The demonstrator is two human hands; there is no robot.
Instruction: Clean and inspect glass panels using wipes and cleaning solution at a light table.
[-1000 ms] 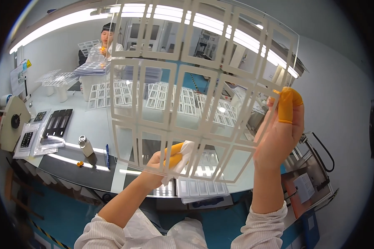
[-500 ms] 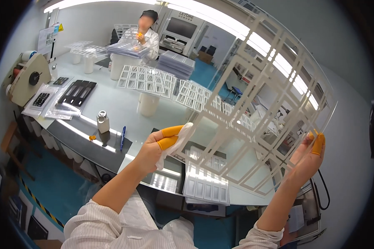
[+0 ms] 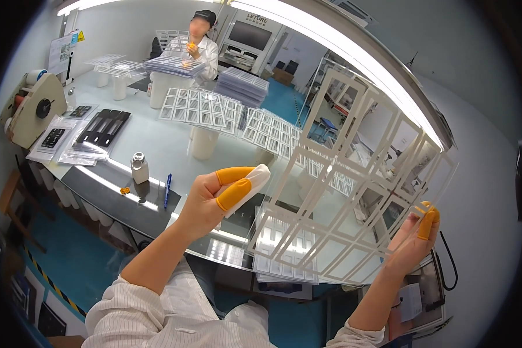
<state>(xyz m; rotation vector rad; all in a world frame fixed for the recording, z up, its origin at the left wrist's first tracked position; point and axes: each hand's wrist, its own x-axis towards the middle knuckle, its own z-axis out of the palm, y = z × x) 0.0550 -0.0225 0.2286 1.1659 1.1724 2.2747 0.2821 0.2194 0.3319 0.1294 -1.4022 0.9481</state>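
My right hand (image 3: pixel 413 240), with orange finger cots on, pinches the right edge of a large clear sheet (image 3: pixel 345 155) printed with white rectangular frames. The sheet is held up tilted over the table's front edge. In my left hand (image 3: pixel 206 200), thumb and forefinger in orange cots grip a folded white wiping cloth (image 3: pixel 261 174). This hand is just left of the sheet and seems apart from it. Below and behind the sheet lies a stack of similar framed sheets (image 3: pixel 272 255), partly seen through it.
A dispenser bottle (image 3: pixel 139 168), a blue pen (image 3: pixel 167 191) and loose orange finger cots (image 3: pixel 124 191) are on the table's left. Framed sheets (image 3: pixel 194 107) rest on white tubs (image 3: pixel 204 144) farther back. A co-worker (image 3: pixel 206 55) sits beyond a piled stack (image 3: pixel 242 87). A lamp (image 3: pixel 342 55) hangs overhead.
The sheet has come lower and tilted differently, with my right hand moving down and slightly left. My left hand with the cloth has drawn away from the sheet's left edge.
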